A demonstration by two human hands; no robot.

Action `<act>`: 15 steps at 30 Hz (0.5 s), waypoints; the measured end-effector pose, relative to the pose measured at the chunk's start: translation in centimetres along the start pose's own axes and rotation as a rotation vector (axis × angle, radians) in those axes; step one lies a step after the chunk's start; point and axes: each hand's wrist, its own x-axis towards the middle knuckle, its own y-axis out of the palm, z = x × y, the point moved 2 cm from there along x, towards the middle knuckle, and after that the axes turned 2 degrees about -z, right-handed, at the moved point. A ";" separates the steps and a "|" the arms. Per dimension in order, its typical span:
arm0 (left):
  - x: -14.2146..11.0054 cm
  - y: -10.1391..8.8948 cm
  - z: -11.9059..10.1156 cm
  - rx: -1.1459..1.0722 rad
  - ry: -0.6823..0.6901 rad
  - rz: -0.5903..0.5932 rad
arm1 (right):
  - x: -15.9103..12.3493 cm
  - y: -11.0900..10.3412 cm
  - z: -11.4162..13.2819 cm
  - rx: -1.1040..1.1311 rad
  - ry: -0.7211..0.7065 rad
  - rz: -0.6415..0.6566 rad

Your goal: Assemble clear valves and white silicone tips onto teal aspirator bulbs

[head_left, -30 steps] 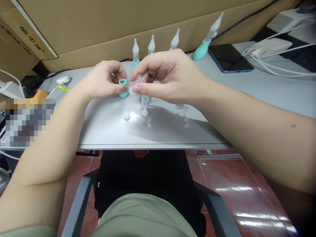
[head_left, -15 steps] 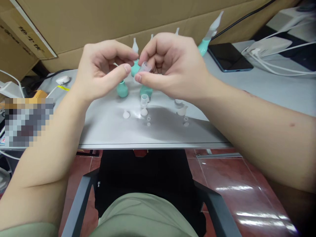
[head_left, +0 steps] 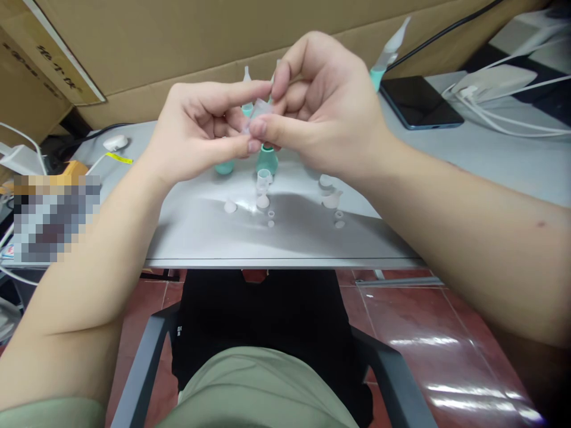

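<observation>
1. You are fitting a clear plastic cap, pinched in both grips: left hand, right hand, above the desk
2. Next, seat it squarely on a teal bulb, I judge

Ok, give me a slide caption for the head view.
Both hands, left hand and right hand, pinch a small clear plastic piece above a grey table.

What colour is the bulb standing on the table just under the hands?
Teal green: the bulb shows best in the head view, below the right hand.
</observation>
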 end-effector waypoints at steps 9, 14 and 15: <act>0.3 -0.4 -3.5 -0.164 -0.352 0.006 | -0.1 0.0 0.4 -0.028 0.001 -0.065; 0.0 -0.1 -3.8 -0.286 -0.375 -0.001 | 0.3 -0.4 -0.2 -0.119 -0.028 -0.072; 0.0 0.0 -3.6 -0.307 -0.359 -0.016 | 0.3 -0.4 -0.3 -0.125 -0.032 -0.070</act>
